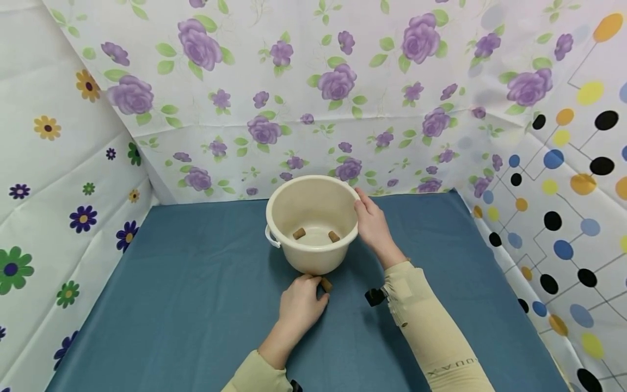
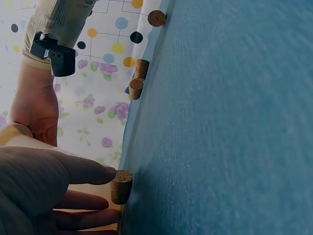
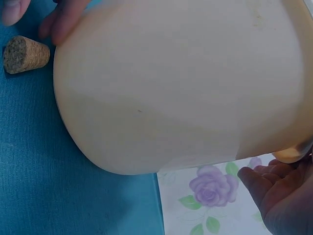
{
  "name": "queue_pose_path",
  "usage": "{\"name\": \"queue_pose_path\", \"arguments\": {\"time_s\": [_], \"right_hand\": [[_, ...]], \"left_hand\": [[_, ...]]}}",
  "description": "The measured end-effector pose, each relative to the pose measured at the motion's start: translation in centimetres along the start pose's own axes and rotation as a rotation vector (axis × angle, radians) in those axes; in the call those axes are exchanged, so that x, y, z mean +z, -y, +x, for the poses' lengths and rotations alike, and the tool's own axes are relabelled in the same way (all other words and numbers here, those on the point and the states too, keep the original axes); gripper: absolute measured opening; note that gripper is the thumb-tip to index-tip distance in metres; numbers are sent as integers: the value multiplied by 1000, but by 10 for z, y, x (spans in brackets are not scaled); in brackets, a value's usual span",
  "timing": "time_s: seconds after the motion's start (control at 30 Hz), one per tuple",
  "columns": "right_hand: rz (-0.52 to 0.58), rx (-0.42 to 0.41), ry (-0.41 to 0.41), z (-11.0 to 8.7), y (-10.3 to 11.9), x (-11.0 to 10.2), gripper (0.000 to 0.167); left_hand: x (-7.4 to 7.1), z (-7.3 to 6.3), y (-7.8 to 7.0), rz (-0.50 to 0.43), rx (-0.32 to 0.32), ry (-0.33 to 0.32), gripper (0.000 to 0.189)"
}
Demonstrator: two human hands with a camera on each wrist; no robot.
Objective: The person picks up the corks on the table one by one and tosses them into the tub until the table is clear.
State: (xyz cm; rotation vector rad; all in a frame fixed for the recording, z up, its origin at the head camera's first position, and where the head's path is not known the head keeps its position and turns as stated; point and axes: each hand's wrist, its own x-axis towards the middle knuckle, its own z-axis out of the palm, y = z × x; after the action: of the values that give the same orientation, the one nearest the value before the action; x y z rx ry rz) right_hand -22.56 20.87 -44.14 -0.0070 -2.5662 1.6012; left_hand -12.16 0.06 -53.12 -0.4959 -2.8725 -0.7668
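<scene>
A cream plastic bucket (image 1: 315,256) stands on the blue cloth, its white handle (image 1: 272,237) hanging at the left. Inside lie two corks, one left (image 1: 299,233) and one right (image 1: 334,237). My right hand (image 1: 374,226) grips the bucket's right rim, thumb uppermost. In front of the bucket, my left hand (image 1: 301,302) reaches around another cork (image 1: 326,284). In the right wrist view that cork (image 3: 27,55) stands apart from the fingers (image 3: 68,22), with a gap visible. The left wrist view has the thumb right beside the cork (image 2: 121,187).
Several more corks, including a lone one (image 2: 156,18) and a close pair (image 2: 139,78), appear in the left wrist view; the head view does not show them. Flowered sheeting (image 1: 338,81) hangs behind the cloth (image 1: 206,288), with patterned sheets left and right.
</scene>
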Motion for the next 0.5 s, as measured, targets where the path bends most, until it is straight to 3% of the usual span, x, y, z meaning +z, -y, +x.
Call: {"name": "queue_pose_path", "arguments": {"time_s": [0.5], "right_hand": [[-6,-12,0,1,-1,0,57]], "left_hand": [[4,4,-6,42,-11,-30,13]]}}
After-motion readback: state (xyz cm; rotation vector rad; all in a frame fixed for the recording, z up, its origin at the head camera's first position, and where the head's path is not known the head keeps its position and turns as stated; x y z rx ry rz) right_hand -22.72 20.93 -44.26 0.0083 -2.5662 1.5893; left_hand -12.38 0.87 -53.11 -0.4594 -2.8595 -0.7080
